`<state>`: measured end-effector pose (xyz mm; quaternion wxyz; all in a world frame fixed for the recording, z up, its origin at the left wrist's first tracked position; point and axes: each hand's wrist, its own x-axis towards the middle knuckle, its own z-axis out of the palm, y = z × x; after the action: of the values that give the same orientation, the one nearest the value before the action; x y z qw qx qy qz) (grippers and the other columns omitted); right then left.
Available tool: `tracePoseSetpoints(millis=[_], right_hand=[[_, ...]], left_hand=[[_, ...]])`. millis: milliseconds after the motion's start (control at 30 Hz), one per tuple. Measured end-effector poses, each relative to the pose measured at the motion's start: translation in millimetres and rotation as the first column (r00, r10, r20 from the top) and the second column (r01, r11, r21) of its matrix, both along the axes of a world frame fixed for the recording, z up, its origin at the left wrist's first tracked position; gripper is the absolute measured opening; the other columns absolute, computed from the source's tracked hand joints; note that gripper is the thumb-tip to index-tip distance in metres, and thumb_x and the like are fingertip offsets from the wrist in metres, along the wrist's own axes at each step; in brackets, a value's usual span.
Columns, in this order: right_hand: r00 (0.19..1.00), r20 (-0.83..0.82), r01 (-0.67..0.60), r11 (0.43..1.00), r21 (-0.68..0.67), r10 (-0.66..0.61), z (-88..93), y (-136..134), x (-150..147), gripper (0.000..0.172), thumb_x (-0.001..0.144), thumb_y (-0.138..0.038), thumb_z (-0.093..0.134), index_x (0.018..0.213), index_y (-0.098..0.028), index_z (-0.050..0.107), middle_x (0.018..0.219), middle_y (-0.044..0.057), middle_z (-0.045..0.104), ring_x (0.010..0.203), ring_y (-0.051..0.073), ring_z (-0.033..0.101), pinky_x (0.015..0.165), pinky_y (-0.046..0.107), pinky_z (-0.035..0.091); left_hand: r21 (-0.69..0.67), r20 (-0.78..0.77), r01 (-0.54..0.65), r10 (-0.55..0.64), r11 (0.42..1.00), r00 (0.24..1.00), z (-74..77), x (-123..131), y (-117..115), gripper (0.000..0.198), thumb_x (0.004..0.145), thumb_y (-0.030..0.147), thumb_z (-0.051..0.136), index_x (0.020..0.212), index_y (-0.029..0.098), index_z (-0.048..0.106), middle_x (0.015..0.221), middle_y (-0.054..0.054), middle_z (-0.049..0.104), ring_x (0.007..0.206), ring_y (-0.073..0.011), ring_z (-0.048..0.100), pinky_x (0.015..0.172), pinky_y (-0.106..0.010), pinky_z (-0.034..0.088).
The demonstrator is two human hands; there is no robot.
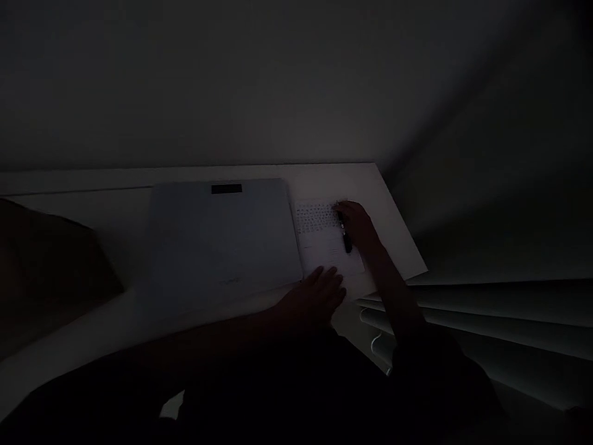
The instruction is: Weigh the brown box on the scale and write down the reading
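Observation:
The view is very dark. A white sheet (319, 244) with rows of small dark marks on its upper part lies on the white table (333, 179). My left hand (319, 293) rests at the sheet's lower edge, fingers spread and flat. At the sheet's upper right, my right hand (354, 219) has its fingers closed around the upper end of a dark pen-like object (346, 240), which points down over the paper. The exact grip is hard to make out in the gloom.
Left of the sheet lies a large grey flat panel (222, 241) with a small black rectangle (227, 188) near its top edge. A dark brown object (50, 266) stands at the far left. Curtain-like folds (486, 315) hang at the right.

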<state>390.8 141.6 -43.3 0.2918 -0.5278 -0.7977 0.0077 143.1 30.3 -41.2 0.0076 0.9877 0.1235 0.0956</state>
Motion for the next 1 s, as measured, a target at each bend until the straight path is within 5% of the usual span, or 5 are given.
tracePoseSetpoints(millis=[433, 700, 800, 900, 1000], right_hand=[[0.991, 0.081, -0.111, 0.994, 0.013, 0.109, 15.8, -2, 4, 0.048, 0.091, -0.018, 0.042, 0.129, -0.006, 0.068, 0.137, 0.021, 0.052, 0.124, 0.032, 0.051, 0.105, 0.048, 0.046], [0.836, -0.492, -0.276, 0.961, 0.005, 0.243, 86.6, -25, -150, 0.039, 0.109, -0.037, 0.042, 0.139, -0.019, 0.057, 0.139, 0.008, 0.055, 0.131, 0.02, 0.05, 0.112, 0.037, 0.043], [0.742, -0.587, -0.439, 0.896, -0.059, 0.325, 91.5, -27, -222, 0.05, 0.109, -0.049, 0.042, 0.144, -0.016, 0.053, 0.146, 0.009, 0.049, 0.138, 0.02, 0.043, 0.12, 0.037, 0.032], [0.727, -0.607, -0.538, 0.815, -0.213, 0.321, 90.9, -28, -281, 0.076, 0.104, -0.07, 0.037, 0.153, -0.011, 0.042, 0.156, 0.011, 0.034, 0.146, 0.021, 0.031, 0.124, 0.038, 0.024], [0.746, -0.617, -0.573, 0.715, -0.401, 0.251, 87.0, -28, -326, 0.108, 0.093, -0.089, 0.032, 0.161, -0.005, 0.024, 0.161, 0.011, 0.02, 0.15, 0.022, 0.02, 0.126, 0.036, 0.016]], left_hand=[[0.049, 0.033, 0.022, -0.024, 0.999, 0.999, 22.4, 0, 0, 0.044, 0.102, 0.032, 0.043, 0.137, 0.01, 0.058, 0.141, -0.018, 0.053, 0.139, -0.0355, 0.04, 0.117, -0.051, 0.028], [0.218, 0.318, -0.105, 0.031, 0.97, 0.947, 93.2, -105, -31, 0.044, 0.105, 0.036, 0.041, 0.139, 0.012, 0.053, 0.144, -0.015, 0.052, 0.14, -0.0301, 0.042, 0.119, -0.046, 0.029], [0.046, 0.464, -0.38, 0.317, 0.924, 0.827, 117.5, -178, -39, 0.04, 0.098, 0.018, 0.049, 0.138, 0.014, 0.045, 0.144, -0.011, 0.052, 0.143, -0.0269, 0.038, 0.119, -0.045, 0.034], [-0.084, 0.664, -0.646, 0.526, 0.759, 0.532, 121.1, -250, -42, 0.048, 0.091, 0.01, 0.051, 0.139, 0.015, 0.048, 0.14, -0.012, 0.055, 0.143, -0.0268, 0.04, 0.116, -0.047, 0.037], [-0.129, 0.882, -0.787, 0.433, 0.603, 0.188, 100.5, -311, -41, 0.052, 0.088, 0.017, 0.052, 0.14, 0.019, 0.057, 0.137, -0.009, 0.057, 0.135, -0.0289, 0.048, 0.117, -0.052, 0.033]])
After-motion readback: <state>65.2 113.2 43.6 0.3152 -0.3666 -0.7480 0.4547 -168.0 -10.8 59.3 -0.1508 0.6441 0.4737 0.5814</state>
